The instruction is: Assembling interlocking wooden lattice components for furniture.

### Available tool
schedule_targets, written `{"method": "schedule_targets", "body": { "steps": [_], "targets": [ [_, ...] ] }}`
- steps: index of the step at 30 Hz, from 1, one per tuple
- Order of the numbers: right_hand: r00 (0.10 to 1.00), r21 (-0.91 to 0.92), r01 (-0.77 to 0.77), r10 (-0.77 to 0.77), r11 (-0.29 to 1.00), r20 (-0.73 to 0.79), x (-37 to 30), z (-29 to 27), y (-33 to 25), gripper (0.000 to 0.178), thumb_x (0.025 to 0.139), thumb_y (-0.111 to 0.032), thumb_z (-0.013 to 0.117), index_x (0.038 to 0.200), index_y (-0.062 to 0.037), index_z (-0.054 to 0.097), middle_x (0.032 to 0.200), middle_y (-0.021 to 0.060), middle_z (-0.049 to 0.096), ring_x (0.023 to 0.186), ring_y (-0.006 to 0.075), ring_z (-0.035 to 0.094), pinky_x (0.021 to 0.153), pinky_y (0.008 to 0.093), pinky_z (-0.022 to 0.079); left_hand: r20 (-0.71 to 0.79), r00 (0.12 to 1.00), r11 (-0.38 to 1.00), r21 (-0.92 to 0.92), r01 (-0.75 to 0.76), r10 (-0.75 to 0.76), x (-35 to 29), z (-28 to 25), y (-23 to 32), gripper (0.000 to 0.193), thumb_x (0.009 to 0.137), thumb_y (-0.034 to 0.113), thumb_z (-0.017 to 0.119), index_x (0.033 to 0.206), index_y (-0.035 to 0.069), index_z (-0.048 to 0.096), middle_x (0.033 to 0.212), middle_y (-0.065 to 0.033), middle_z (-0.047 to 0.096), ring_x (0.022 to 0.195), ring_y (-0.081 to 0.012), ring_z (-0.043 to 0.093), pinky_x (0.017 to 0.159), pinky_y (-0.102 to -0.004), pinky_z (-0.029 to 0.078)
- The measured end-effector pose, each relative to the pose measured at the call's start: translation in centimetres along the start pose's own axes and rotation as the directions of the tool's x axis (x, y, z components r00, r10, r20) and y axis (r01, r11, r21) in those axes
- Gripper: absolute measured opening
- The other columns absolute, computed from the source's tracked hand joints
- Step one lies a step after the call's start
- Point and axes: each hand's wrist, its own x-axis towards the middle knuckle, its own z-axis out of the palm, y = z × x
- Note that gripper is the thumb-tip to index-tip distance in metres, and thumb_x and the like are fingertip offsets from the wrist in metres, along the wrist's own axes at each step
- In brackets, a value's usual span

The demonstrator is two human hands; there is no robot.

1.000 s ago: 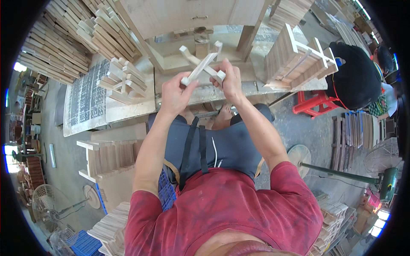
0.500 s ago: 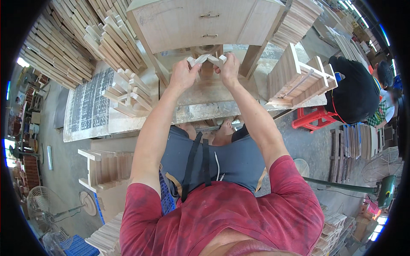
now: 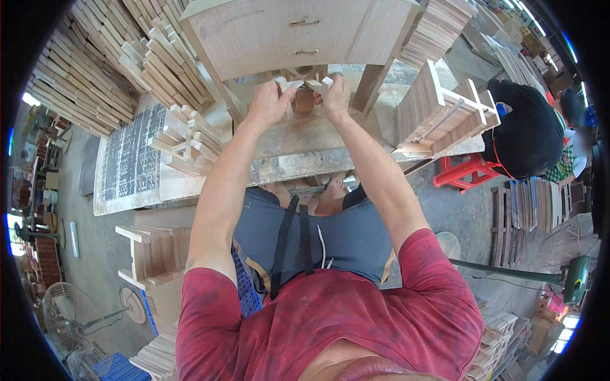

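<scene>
Both arms reach forward to the low workbench, just before a pale wooden drawer cabinet with two small metal handles. My left hand is closed around a short pale wooden piece whose ends stick out past the thumb. Closed likewise, my right hand grips another short wooden piece. The inner ends of the two pieces point at each other with a small gap between them. Fingers hide part of each piece, so their full shape does not show.
Wooden strips are piled at the far left, near a bundle of short legs. On the bench's right stands a slatted wooden frame stack. Beyond it, a person in black sits on a red stool. Fans stand at both sides.
The inner ends of the wooden pieces, close together or crossing before, are now farther apart. My hands have shifted slightly left, and the view has moved a little.
</scene>
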Motion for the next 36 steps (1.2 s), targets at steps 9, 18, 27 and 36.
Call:
{"method": "schedule_targets", "body": {
  "steps": [9,18,27,36],
  "targets": [
    [0.999,-0.025,-0.040,0.040,0.999,0.010,0.9,0.2,0.6,0.049,0.101,-0.030,0.034,0.090,0.0088,0.062,0.065,0.0188,0.065,0.042,0.0236,0.059,0.039,0.0385,0.046,-0.031,0.999,0.999,-0.033,-0.030,0.029,0.4,0.2,-1.0,0.035,0.091,0.027,0.071,0.095,-0.007,0.069,0.084,-0.0258,0.070,0.081,-0.0397,0.069,0.075,-0.0447,0.052],
    [0.954,-0.454,0.191,-0.274,0.870,-0.123,-0.4,-0.9,1.1,0.049,0.107,-0.034,0.037,0.090,0.0062,0.058,0.086,0.0302,0.064,0.084,0.0489,0.063,0.081,0.0519,0.049,-0.010,1.000,0.998,-0.054,0.009,-0.010,0.0,0.9,-1.5,0.032,0.092,0.026,0.070,0.099,-0.005,0.069,0.084,-0.0221,0.071,0.078,-0.0354,0.069,0.074,-0.0425,0.053],
    [0.832,-0.427,0.552,-0.512,0.716,0.215,-3.9,-3.1,-1.1,0.031,0.099,-0.028,0.061,0.092,0.0022,0.059,0.087,0.0248,0.063,0.082,0.0413,0.063,0.074,0.0466,0.049,-0.022,0.999,0.998,0.034,0.045,-0.044,-0.5,0.5,-1.0,0.029,0.093,0.024,0.069,0.102,-0.004,0.071,0.085,-0.0148,0.072,0.080,-0.0241,0.070,0.075,-0.0372,0.053],
    [0.868,-0.646,0.496,-0.359,0.580,0.345,-3.1,-2.7,-3.7,0.034,0.087,-0.030,0.077,0.084,0.0016,0.063,0.073,0.0214,0.066,0.073,0.0410,0.066,0.066,0.0481,0.051,-0.002,0.999,0.997,-0.062,0.034,-0.034,0.3,0.0,-1.2,0.034,0.088,0.030,0.072,0.094,-0.004,0.069,0.089,-0.0241,0.071,0.086,-0.0407,0.069,0.077,-0.0452,0.052]
  ]
}}
